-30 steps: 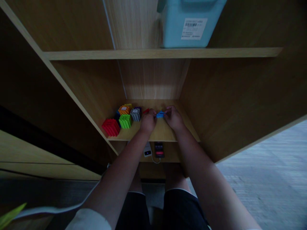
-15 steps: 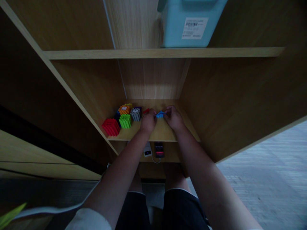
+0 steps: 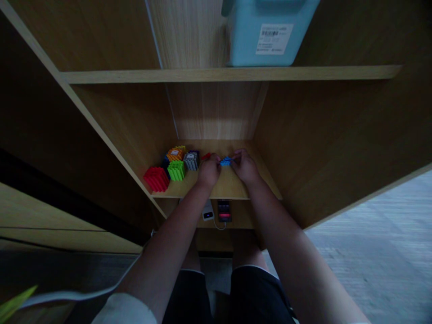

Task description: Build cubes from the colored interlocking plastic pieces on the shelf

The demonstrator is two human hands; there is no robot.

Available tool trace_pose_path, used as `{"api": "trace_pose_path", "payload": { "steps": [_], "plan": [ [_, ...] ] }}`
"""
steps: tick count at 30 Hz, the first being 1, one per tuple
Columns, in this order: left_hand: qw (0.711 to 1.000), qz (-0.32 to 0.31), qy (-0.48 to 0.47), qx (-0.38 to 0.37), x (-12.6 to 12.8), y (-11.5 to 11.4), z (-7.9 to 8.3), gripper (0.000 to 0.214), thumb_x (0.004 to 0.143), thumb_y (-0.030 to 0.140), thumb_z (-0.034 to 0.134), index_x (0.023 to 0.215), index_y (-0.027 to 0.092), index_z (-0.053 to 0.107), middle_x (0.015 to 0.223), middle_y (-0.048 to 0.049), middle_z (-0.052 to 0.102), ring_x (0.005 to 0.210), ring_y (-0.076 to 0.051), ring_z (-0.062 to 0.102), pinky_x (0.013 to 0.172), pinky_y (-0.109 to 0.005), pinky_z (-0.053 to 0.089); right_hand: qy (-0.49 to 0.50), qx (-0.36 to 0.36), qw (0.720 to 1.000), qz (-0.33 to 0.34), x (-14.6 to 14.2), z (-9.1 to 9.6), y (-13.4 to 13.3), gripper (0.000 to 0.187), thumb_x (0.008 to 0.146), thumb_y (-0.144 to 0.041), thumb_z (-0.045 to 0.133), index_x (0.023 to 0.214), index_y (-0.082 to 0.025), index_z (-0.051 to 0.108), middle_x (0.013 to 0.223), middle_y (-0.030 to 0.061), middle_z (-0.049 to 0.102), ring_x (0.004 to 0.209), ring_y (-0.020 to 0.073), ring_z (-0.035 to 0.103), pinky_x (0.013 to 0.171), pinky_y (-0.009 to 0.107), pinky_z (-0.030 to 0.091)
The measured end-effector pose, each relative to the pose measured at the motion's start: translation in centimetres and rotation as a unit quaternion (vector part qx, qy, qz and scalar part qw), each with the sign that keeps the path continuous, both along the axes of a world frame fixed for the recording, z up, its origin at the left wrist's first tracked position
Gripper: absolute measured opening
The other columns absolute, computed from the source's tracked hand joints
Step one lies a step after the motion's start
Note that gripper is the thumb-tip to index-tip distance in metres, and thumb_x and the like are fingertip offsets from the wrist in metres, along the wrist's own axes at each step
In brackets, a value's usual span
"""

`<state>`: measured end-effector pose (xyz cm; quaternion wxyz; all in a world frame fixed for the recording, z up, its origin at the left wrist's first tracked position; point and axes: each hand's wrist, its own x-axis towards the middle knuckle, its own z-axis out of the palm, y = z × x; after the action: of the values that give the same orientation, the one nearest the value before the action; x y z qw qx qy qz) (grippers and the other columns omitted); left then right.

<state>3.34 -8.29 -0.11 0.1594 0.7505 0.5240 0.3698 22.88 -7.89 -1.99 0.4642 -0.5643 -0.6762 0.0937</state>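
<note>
On the middle shelf, a small blue ridged plastic block [image 3: 226, 161] sits between my two hands. My left hand [image 3: 209, 171] is closed, with its fingertips pinching the block's left side. From the right, my right hand [image 3: 246, 166] grips the other edge of it between thumb and fingers. A thin red piece [image 3: 205, 156] shows just behind my left hand, partly hidden by it; whether the hand touches it I cannot tell. To the left of that hand stand a grey ridged block [image 3: 191, 161] and a bright green one [image 3: 176, 171].
A red ridged block [image 3: 156, 179] and an orange one [image 3: 175, 154] belong to the cluster at the shelf's left. Below lie a phone [image 3: 224, 211] and a white device [image 3: 208, 211] with a cable. Overhead, a light blue bin [image 3: 263, 45] stands on the upper shelf [image 3: 189, 76].
Almost nothing differs. My hands keep their places around the blue block, which has shifted very slightly to the right.
</note>
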Motion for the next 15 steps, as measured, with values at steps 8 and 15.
{"api": "trace_pose_path", "payload": {
  "steps": [8,15],
  "plan": [
    [1.0,-0.007,0.001,0.005,-0.05,0.1,-0.15,0.029,0.092,0.004,0.065,0.116,0.02,0.068,0.111,-0.0098,0.08,0.105,-0.024,0.076,0.103,-0.04,0.058,-0.012,0.002,1.0,-0.002,-0.05,-0.01,0.02,0.038,0.09,-0.022,0.069,0.125,-0.024,0.055,0.114,0.0094,0.08,0.107,0.0289,0.075,0.101,0.044,0.058],
    [1.0,-0.007,-0.001,0.005,0.0,0.06,-0.12,0.03,0.092,0.003,0.065,0.115,0.021,0.068,0.113,-0.0091,0.08,0.106,-0.024,0.076,0.102,-0.038,0.058,-0.012,0.0,1.0,0.003,-0.04,0.0,0.06,0.038,0.091,-0.021,0.068,0.126,-0.024,0.056,0.113,0.0094,0.08,0.105,0.0284,0.074,0.101,0.045,0.058]
  ]
}}
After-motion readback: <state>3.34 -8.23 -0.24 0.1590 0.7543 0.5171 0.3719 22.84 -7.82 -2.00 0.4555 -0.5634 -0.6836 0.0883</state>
